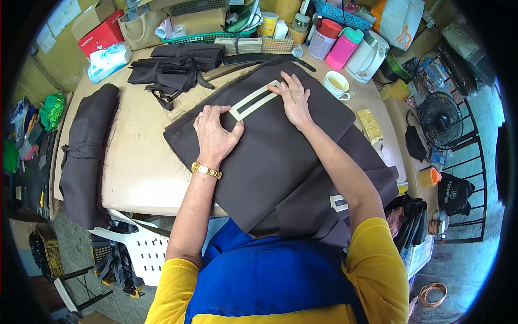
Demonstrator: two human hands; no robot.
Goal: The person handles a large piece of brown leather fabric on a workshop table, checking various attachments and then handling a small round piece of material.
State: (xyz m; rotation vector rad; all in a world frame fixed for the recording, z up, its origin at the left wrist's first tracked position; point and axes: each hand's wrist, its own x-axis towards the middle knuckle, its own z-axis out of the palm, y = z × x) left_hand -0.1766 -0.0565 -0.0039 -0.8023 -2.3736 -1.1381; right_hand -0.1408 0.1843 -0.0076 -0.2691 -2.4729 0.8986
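Note:
A cream rectangular frame with a long slot (256, 107) lies slantwise on a stack of dark brown fabric sheets (270, 156). My left hand (213, 132), a gold watch (206, 170) on its wrist, rests on the fabric by the frame's lower left end, thumb and fingers apart. At the upper right end my right hand (294, 102) touches the frame with fingertips spread. A second cream slotted piece (339, 203) sits lower on the fabric, partly covered by my right forearm. The fabric's near edge hangs over the table toward my blue apron (259, 275).
A tied roll of dark fabric (89, 156) lies on the table (140, 178) at left, with fabric bundles (167, 70) behind. Beyond my right hand stand a white cup (336, 85), a pink bottle (344, 49) and a kettle (367, 56). A white plastic chair (145, 251) is at near left.

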